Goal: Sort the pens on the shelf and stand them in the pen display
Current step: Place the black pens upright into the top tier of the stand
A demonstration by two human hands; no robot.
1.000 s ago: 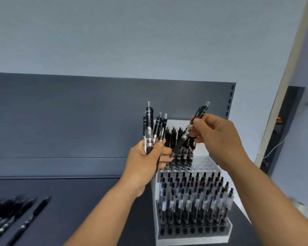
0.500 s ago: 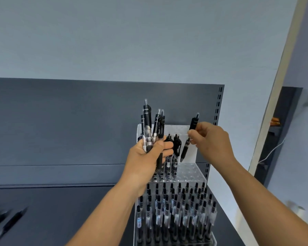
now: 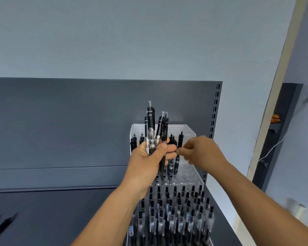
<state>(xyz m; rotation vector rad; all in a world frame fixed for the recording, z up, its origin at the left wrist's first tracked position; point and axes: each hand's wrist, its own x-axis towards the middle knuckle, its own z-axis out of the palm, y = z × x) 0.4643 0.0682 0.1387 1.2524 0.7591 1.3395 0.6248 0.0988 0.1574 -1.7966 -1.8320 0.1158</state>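
The left hand was wrapped around a bundle of pens, holding them upright in front of the pen display, their clicker ends sticking up above the fist. Just to its right, the right hand pinched the top of a single black pen between thumb and fingertips; that pen stood nearly upright over the middle tier of the display, its lower end down among the holes there, though I could not tell whether it was fully seated. The two hands were almost touching.

The display was a clear, stepped rack. Its top tier carried a short row of black pens, the middle tier held a few more behind the left hand, and the lowest tier was packed with rows of pens standing caps up. The rack stood on a dark shelf against a dark back panel. At the far left edge of the shelf lay a few loose pens, blurred.
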